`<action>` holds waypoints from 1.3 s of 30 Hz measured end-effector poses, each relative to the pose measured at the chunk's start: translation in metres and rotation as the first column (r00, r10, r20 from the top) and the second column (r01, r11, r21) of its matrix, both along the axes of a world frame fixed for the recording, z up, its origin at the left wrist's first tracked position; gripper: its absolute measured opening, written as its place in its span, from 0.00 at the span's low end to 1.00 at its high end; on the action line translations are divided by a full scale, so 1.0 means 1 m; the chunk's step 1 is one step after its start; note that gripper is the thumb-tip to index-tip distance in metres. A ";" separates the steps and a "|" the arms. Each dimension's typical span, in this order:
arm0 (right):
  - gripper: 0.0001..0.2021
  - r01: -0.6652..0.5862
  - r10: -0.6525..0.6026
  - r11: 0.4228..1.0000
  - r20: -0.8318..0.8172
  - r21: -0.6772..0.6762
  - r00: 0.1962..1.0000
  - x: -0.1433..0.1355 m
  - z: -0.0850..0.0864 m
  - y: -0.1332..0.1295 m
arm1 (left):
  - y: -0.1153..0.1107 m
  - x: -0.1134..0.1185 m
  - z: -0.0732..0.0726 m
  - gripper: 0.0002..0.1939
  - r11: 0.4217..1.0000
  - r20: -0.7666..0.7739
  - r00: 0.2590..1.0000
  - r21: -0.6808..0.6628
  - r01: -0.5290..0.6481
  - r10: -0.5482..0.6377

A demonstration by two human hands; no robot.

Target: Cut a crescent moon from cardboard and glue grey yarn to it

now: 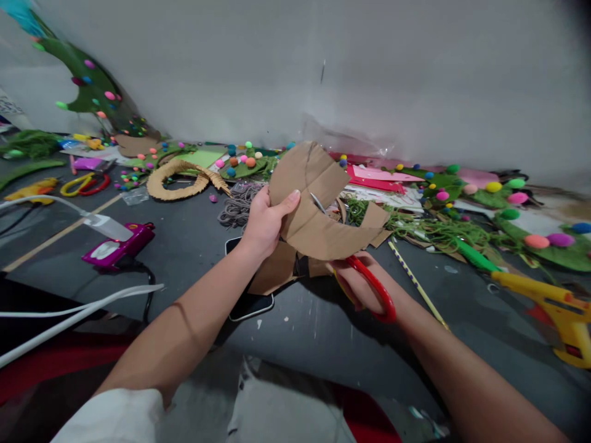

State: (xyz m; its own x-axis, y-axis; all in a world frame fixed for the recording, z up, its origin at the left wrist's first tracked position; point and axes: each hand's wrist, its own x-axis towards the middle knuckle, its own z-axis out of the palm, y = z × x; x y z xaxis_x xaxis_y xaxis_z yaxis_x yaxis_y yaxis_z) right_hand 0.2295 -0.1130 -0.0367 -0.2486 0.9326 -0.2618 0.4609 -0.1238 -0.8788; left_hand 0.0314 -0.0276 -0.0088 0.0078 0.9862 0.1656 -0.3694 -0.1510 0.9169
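Observation:
A curved piece of brown cardboard with a cut-out at its right side is pinched between the thumb and fingers of my left hand. My right hand grips red-handled scissors beneath the cardboard. One metal blade tip shows above the sheet, inside the cut-out; the rest of the blades is hidden below. Under my hands lie a cardboard scrap and a dark phone partly covered by it.
A yellow glue gun and a patterned pencil lie right. Grey yarn, a cardboard ring and green pompom-covered shapes line the back. At left are a purple plug adapter, cables and other scissors.

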 end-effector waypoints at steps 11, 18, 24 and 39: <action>0.21 0.076 -0.076 0.997 0.039 0.006 0.996 -0.009 0.007 -0.002 | 0.004 -0.006 0.002 0.25 1.000 -0.015 1.000 -0.008 0.004 -0.005; 0.26 0.114 -0.119 0.988 -0.042 -0.107 0.992 -0.010 0.012 0.002 | 0.007 -0.009 -0.001 0.25 1.000 -0.042 0.999 -0.023 0.010 -0.011; 0.26 -0.010 -0.005 0.996 -0.159 -0.090 0.987 -0.003 0.017 0.002 | 0.010 -0.013 -0.003 0.27 0.996 -0.059 0.995 -0.023 0.083 -0.084; 0.25 0.025 -0.035 0.997 -0.143 -0.069 0.989 -0.006 0.019 -0.001 | 0.010 -0.013 -0.002 0.26 0.996 -0.102 0.991 0.009 0.090 -0.088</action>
State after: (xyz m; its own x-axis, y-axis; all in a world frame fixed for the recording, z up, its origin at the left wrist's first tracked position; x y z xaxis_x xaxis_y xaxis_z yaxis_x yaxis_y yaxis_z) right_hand 0.2232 -0.1137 -0.0181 -0.2602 0.9219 -0.2872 0.3254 -0.1963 -0.9250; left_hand 0.0182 -0.0178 -0.0106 0.1130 0.9785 0.1726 -0.2874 -0.1341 0.9484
